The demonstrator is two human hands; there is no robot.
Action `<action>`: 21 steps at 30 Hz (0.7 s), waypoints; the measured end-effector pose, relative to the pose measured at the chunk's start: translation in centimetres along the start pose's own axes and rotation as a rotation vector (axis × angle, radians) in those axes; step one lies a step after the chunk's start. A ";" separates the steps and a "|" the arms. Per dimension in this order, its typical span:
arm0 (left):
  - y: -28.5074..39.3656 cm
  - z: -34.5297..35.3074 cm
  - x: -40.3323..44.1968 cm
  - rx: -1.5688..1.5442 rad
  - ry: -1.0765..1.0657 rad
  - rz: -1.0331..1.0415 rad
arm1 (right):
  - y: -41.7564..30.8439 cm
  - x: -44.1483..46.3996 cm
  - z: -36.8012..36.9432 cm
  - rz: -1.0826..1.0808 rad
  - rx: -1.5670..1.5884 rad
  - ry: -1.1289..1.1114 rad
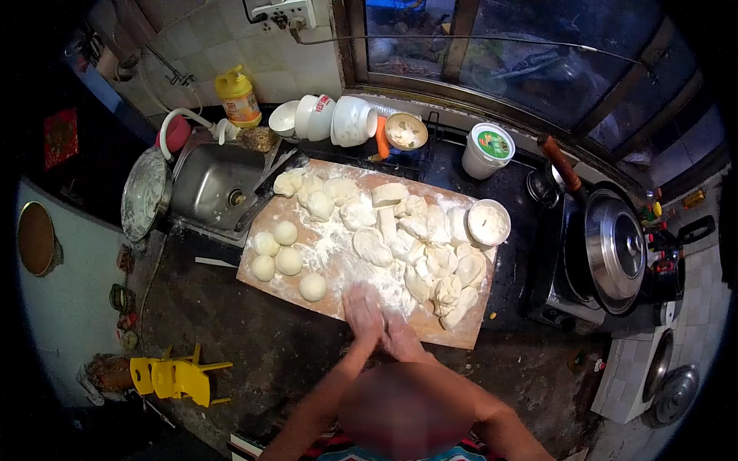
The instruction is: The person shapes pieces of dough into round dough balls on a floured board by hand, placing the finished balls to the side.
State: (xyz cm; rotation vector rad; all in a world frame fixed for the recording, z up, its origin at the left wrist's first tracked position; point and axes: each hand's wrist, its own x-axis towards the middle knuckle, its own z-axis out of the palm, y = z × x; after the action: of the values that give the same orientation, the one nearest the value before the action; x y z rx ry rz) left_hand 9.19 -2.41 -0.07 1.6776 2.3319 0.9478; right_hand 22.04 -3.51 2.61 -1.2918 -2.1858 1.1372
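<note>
My left hand (363, 310) is over the near edge of a floured wooden board (330, 300), blurred by motion, its fingers pointing forward. Close beside it on the right is my right hand (397, 332), lower and partly smeared. Whether anything lies under or between the hands is hidden. Several smooth round dough balls (288, 260) sit on the board's left part, one of them (313, 286) just left of my left hand. Loose flour (369, 278) covers the middle. Many irregular dough pieces (441, 261) are piled on the right, and more (320, 205) lie along the back.
A white bowl (489, 222) stands at the board's right corner. Behind are stacked bowls (350, 121), a yellow bottle (238, 97) and a white tub (488, 151). The sink (211, 184) is left, a lidded wok (617, 247) right, and a yellow chair (188, 380) lower left.
</note>
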 end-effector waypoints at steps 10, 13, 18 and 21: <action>0.7 0.5 1.5 -0.178 -0.154 0.005 | -2.1 3.4 -3.7 0.222 0.230 0.015; -0.9 0.8 1.8 -0.092 -0.117 -0.048 | -2.2 4.1 -3.6 -0.177 0.046 0.155; -2.2 -1.3 2.6 -0.007 -0.125 -0.121 | -4.2 7.9 -4.8 -0.096 -0.096 -0.194; 1.4 -2.8 -2.4 -0.052 -0.112 -0.095 | -3.6 3.2 -5.5 0.083 0.082 -0.172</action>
State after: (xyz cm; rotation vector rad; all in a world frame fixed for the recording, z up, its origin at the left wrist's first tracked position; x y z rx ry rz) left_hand 10.03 -5.42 2.36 1.5432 2.2718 0.8665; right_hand 21.94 0.79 8.50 -1.3040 -2.1967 1.4023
